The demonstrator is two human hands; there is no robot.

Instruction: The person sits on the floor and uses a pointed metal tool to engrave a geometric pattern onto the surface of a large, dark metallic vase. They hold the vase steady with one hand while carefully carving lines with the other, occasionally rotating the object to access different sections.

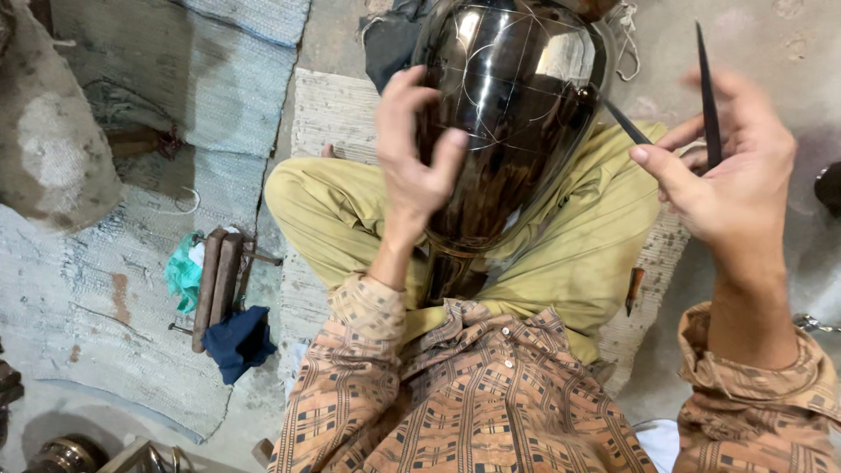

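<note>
A large, glossy dark metal vase [508,114] stands between my crossed legs, its surface scratched with thin curved and straight lines. My left hand [412,149] grips its left side, thumb and fingers spread against the body. My right hand [731,175] is raised to the right of the vase and holds a pair of dark metal dividers [705,88]; one leg points upward, the other slants toward the vase's right flank, its tip near or on the surface.
I sit on a woven mat [328,114] in olive trousers. On the left lie wooden tools [219,280], a green cloth [182,273] and a dark blue cloth [238,342] on a pale rug. A small tool [633,289] rests by my right knee.
</note>
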